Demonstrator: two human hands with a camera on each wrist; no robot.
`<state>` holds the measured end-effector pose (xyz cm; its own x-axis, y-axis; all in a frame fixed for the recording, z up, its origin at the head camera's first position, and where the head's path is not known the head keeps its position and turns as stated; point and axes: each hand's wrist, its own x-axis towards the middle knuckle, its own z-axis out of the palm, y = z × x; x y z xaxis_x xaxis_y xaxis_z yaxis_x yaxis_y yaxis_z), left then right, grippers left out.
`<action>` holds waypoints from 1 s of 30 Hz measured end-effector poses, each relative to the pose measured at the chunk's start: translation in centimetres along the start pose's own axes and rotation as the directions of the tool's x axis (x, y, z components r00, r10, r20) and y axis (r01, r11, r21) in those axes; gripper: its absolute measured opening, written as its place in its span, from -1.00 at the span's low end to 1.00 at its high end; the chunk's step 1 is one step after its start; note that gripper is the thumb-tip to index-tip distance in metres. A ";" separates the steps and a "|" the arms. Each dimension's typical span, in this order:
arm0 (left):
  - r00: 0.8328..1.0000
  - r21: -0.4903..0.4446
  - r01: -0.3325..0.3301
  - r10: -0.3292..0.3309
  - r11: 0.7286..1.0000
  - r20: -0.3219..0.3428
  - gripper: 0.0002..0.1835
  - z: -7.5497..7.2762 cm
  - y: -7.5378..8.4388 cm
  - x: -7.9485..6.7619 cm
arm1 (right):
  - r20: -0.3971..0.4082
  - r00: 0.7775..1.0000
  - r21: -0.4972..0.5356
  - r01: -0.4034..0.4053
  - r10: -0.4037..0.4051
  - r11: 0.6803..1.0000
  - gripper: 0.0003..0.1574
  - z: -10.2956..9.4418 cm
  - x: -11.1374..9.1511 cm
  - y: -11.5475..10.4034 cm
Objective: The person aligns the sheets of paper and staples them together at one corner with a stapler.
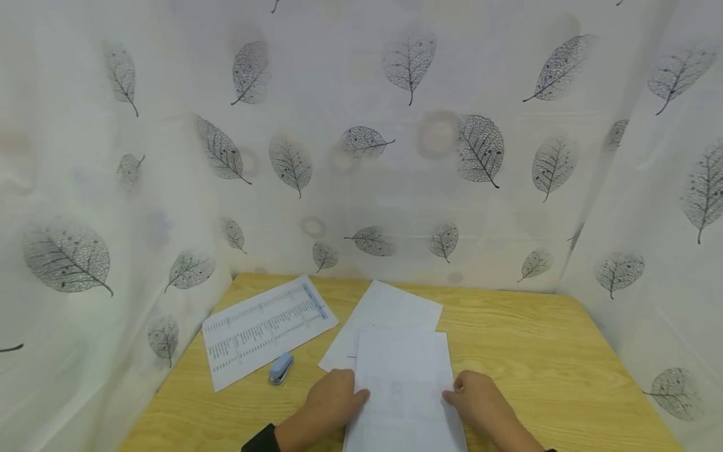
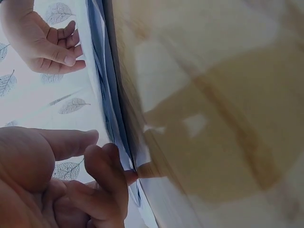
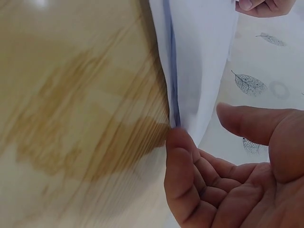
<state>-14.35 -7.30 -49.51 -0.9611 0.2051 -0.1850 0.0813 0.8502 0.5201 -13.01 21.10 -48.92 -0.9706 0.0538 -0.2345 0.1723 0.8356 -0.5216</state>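
A small stack of white paper sheets lies upright in front of me in the head view, its lower end cut off by the frame. My left hand holds its left edge, thumb over the top sheet. On the opposite edge is my right hand, thumb on the paper and the other fingers curled. The left wrist view shows fingertips at the layered edges of the stack. In the right wrist view the index fingertip meets the side of the sheets.
Another white sheet lies askew, partly under the stack's far end. Farther left is a printed sheet with rows of text. A small light-blue stapler sits beside it on the wooden table. Leaf-patterned curtains enclose the table.
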 end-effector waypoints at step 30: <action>0.994 0.080 -0.036 0.044 0.996 -0.100 -0.51 -2.8 0.2 3.2 | -0.023 0.998 0.079 0.059 -0.057 0.995 -0.42 -4.2 1.9 -0.4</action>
<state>-18.10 -7.86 -47.69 -0.9782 0.1928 -0.0770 0.1371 0.8784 0.4577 -15.63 23.22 -45.70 -0.9825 0.0188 -0.1851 0.1277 0.7916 -0.5976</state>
